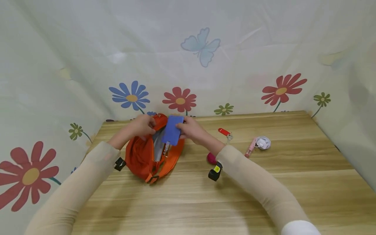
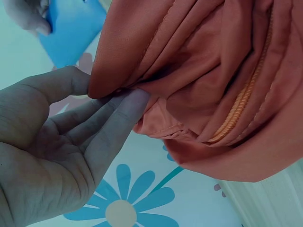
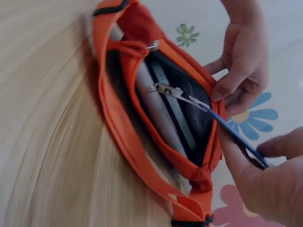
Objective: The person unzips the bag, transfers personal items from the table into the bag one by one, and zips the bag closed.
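Note:
An orange waist bag [image 1: 138, 153] sits on the left part of the table, its zipped opening spread wide. My left hand [image 1: 143, 126] pinches the fabric at the bag's far rim between thumb and fingers, as the left wrist view shows closely. A blue card holder [image 1: 171, 130] is pinched in my right hand [image 1: 191, 130] above the opening. From its lower end hangs a short strap with a metal clip [image 3: 165, 89], which overlaps the opening. Inside the bag, the right wrist view shows a dark lining [image 3: 189, 101] and pale flat surfaces.
Right of the bag lie a red key tag [image 1: 224, 132] with a key, a coiled white cable [image 1: 263, 143] and a pink tube-shaped thing [image 1: 250, 148]. A magenta rounded object [image 1: 211, 158] is partly hidden by my right wrist. A flowered curtain [image 1: 235, 65] hangs behind the table.

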Tool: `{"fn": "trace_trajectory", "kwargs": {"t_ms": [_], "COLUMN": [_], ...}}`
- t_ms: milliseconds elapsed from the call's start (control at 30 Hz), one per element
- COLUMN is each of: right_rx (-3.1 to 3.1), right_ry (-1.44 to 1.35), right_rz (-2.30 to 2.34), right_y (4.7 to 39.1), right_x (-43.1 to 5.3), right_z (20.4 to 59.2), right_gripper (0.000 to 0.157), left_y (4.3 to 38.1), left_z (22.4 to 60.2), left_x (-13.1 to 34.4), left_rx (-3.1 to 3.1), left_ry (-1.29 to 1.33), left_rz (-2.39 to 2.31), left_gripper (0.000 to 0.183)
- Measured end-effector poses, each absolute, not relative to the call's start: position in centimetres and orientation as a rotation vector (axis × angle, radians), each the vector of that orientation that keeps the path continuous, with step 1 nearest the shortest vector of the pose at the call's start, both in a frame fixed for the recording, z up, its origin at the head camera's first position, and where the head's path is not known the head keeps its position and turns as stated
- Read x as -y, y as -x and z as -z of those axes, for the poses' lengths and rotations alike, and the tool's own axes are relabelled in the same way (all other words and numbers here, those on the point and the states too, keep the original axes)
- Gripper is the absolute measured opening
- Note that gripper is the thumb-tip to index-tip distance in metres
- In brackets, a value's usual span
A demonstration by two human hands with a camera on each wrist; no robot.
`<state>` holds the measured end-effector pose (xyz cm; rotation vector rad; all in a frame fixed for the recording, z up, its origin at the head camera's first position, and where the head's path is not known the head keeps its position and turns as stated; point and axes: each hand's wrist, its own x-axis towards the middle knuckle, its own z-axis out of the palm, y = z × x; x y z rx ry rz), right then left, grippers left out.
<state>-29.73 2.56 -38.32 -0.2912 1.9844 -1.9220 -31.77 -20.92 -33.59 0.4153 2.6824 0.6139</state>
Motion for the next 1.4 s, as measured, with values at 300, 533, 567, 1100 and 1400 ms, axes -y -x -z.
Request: {"fn": "trace_trajectory", "kwargs": {"t_ms": [300,533,567,1100,1400], "right_rx": [-1.340,-1.080,-1.071,-1.250,-1.314], "right_ry": [-0.082,-0.178,-0.176,-0.069,0.020], "right_rz": [2.174,2.184,2.183,1.998,1.984], "right_y": [31.0,30.6,30.6,31.3,31.4], "right_x": [-1.1,0.6,1.0,3.1,3.6], "right_z": [38.9,39.1,39.1,39.9,40.6], "right_gripper": [0.053,0.056,0.058,0.045,0.040], "left_y": [31.8,31.8,31.8,31.5,31.4], "left_z": [32.3,31.7,31.7,31.8,31.5], "left_x": [20.3,20.2,20.2,20.2,20.3], "left_rx": [-2.668,-2.683,-2.683,-2.667,-2.672], "left_ry": [-0.415,-0.411,-0.417,-0.472,-0.533], "left_rz": [-0.554,-0.520,-0.520,-0.542,-0.506], "left_gripper": [0.011,0.008,0.007,0.012,0.005]}}
